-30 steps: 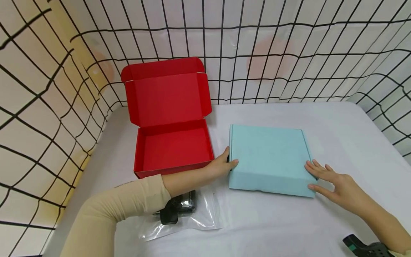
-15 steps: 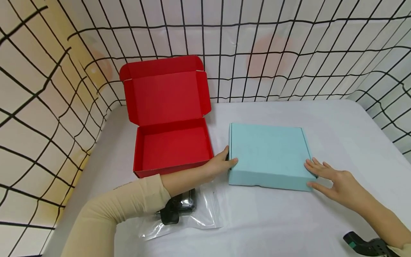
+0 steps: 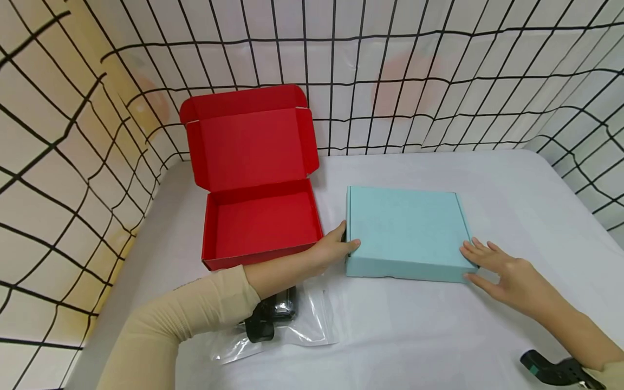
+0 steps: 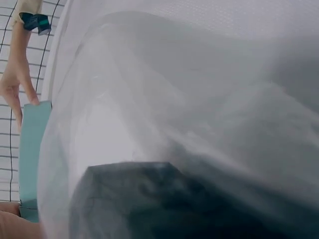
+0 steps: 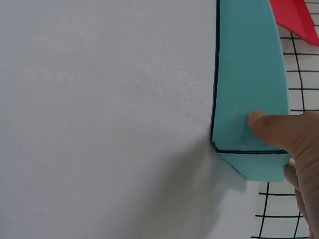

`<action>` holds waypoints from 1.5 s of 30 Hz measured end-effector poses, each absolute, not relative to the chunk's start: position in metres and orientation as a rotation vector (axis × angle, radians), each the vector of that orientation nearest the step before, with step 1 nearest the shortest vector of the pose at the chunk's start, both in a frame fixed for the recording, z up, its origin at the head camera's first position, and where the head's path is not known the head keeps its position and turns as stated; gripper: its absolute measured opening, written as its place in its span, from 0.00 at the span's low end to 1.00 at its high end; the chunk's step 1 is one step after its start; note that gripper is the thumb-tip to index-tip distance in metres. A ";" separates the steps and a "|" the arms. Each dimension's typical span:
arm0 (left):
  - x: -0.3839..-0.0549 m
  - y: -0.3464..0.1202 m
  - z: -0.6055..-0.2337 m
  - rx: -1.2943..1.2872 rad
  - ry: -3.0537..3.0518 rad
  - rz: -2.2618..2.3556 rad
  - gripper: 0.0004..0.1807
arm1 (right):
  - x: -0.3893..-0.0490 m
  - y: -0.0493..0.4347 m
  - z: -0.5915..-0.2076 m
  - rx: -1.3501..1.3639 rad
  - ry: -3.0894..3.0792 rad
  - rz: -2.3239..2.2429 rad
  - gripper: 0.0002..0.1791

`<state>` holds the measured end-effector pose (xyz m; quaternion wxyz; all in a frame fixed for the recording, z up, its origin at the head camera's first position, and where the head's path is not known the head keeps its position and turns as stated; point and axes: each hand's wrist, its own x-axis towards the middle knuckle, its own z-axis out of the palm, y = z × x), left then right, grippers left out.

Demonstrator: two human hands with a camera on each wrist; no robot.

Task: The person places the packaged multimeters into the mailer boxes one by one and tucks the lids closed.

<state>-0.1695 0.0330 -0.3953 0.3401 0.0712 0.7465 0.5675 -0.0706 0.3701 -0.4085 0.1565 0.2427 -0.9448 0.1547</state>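
Observation:
A flat light-blue cardboard box [image 3: 404, 222] lies on the white table in the head view, its lid down. At its left side my left hand [image 3: 331, 249] touches the near corner, thumb on the front. My right hand [image 3: 502, 276] rests against the right end with straight fingers. In the right wrist view the right thumb [image 5: 274, 127] presses on the front face near the corner. The left wrist view is mostly filled by the clear plastic bag [image 4: 109, 124]; only a bit of the left hand [image 4: 17, 226] shows there.
A red cardboard box [image 3: 263, 225] stands left of the blue one, lid raised. Below my left forearm lies a clear bag with black objects [image 3: 260, 327], partly hidden by the sleeve. Black wire mesh [image 3: 331, 97] encloses the table's back and sides.
The blue box's front panel has swung inward and its lower edge has moved up in view. Both hands keep about the same place on the box.

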 end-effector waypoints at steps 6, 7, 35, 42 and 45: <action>-0.169 0.034 -0.395 0.176 1.949 1.485 0.38 | -0.070 0.372 -0.414 0.747 -2.644 0.342 0.35; -0.169 0.034 -0.395 0.177 1.945 1.492 0.38 | -0.070 0.373 -0.416 0.760 -2.616 0.341 0.34; -0.165 0.036 -0.400 0.245 1.995 1.498 0.39 | -0.078 0.377 -0.417 0.723 -2.472 0.547 0.27; -0.161 0.035 -0.401 0.236 2.057 1.433 0.39 | -0.088 0.378 -0.397 0.049 -2.928 0.922 0.31; -0.161 0.035 -0.401 0.243 2.056 1.437 0.39 | -0.101 0.375 -0.397 -0.057 -3.034 1.050 0.36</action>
